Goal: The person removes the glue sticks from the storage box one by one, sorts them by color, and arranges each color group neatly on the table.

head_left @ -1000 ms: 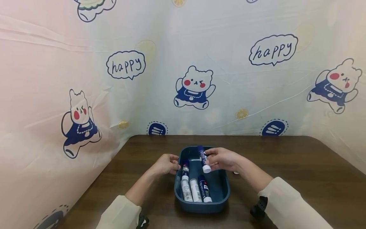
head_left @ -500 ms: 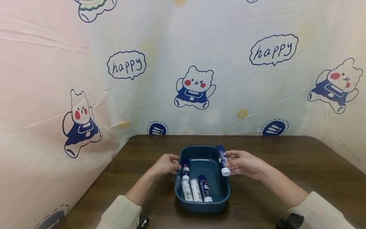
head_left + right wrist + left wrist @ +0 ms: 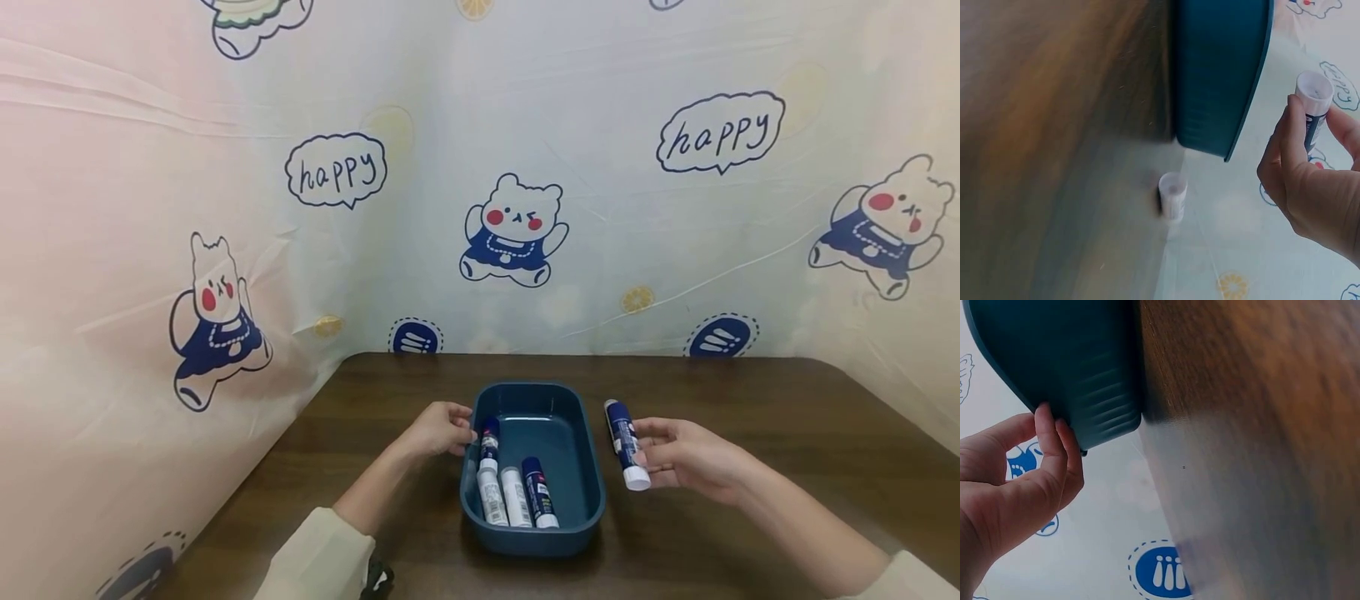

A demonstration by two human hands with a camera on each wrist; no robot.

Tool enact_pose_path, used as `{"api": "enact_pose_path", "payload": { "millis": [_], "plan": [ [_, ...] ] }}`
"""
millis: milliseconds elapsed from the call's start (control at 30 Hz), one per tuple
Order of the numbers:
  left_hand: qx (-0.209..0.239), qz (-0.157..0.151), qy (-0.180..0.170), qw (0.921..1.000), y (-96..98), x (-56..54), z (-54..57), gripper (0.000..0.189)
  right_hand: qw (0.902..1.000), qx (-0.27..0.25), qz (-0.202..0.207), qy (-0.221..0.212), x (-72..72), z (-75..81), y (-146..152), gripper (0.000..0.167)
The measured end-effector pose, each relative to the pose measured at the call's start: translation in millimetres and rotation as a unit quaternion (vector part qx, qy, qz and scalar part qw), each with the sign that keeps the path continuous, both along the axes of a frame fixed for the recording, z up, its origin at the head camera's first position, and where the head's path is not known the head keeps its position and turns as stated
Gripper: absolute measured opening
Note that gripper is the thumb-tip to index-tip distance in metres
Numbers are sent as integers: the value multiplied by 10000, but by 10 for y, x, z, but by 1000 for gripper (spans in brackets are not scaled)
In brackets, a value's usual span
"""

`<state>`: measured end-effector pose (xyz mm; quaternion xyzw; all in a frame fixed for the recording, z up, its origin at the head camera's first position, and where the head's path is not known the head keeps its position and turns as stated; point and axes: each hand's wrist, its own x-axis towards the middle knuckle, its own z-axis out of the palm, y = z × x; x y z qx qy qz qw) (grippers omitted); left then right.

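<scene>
My right hand (image 3: 686, 458) pinches a glue stick (image 3: 624, 442) with a navy cap and white base, tilted over the table to the right of the blue plastic bin (image 3: 543, 543). In the right wrist view, its round white end faces the camera, between thumb and fingers. My left hand (image 3: 438, 429) grips the bin's left rim, fingertips at the edge in the left wrist view. Inside the bin lie two white glue sticks (image 3: 516, 497), a navy one (image 3: 538, 493) beside them, and another navy-capped one (image 3: 489, 446) along the left wall.
Another glue stick (image 3: 1173, 197) lies on the brown wooden table (image 3: 750, 433) beside the bin, mostly hidden behind the held one in the head view. A printed cloth curtain (image 3: 420, 250) hangs at the table's back and sides.
My right hand has carried the glue stick from over the bin, past its right rim, to above the table on the right. My left hand stays at the left rim.
</scene>
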<state>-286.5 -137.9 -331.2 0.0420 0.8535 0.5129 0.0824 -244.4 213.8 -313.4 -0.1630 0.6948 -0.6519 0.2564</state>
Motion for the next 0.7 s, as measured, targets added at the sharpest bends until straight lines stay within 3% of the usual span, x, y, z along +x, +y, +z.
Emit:
{"api": "enact_pose_path", "payload": {
  "millis": [333, 700],
  "plan": [
    [-31, 42, -18, 10000, 16, -10, -2, 44, 9996, 197, 67, -174, 47, -111, 210, 72],
    [-20, 36, -49, 10000, 5, -25, -12, 43, 9976, 482, 7, -492, 61, -258, 162, 69]
  ]
}}
